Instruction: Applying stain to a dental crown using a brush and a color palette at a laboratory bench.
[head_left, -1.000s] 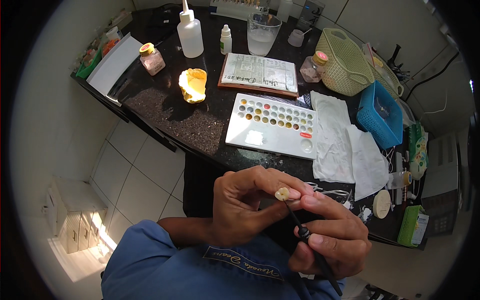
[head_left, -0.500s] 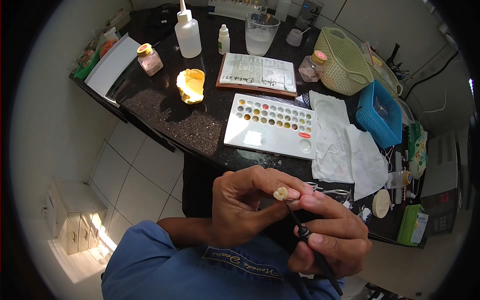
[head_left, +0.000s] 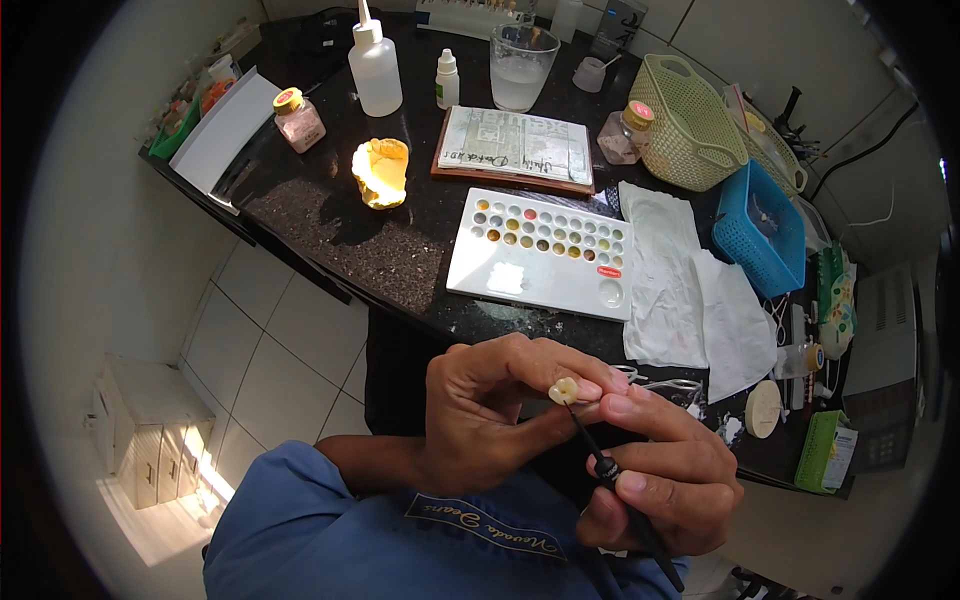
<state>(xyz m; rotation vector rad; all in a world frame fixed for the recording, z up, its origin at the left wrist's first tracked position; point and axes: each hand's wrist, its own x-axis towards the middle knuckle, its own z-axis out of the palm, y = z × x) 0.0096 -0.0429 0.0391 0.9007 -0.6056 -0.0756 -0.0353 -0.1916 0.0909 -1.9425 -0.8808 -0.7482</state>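
Observation:
A small ivory-coloured dental crown [head_left: 564, 391], shaped like a molar, is pinched between the fingertips of my left hand [head_left: 480, 405]. My right hand [head_left: 675, 475] grips a slim black brush [head_left: 607, 467] like a pen. Its thin tip points up and to the left and reaches the crown's near edge; whether it touches the surface is too small to tell. The fingertips of both hands meet beside the crown. Just beyond them on the counter lies a white palette [head_left: 540, 280] with rows of coloured wells.
White cloths [head_left: 665, 280] lie right of the palette, by metal ring-handled instruments [head_left: 675, 384]. Behind stand a glass of cloudy liquid [head_left: 520, 80], a squeeze bottle [head_left: 377, 75] and a glazed-looking tile in a brown case [head_left: 515, 145]. A yellow dental cast [head_left: 381, 175] sits left; baskets [head_left: 760, 225] stand right.
The crown and the brush tip have shifted very slightly against each other. Both hands otherwise keep the same hold and place.

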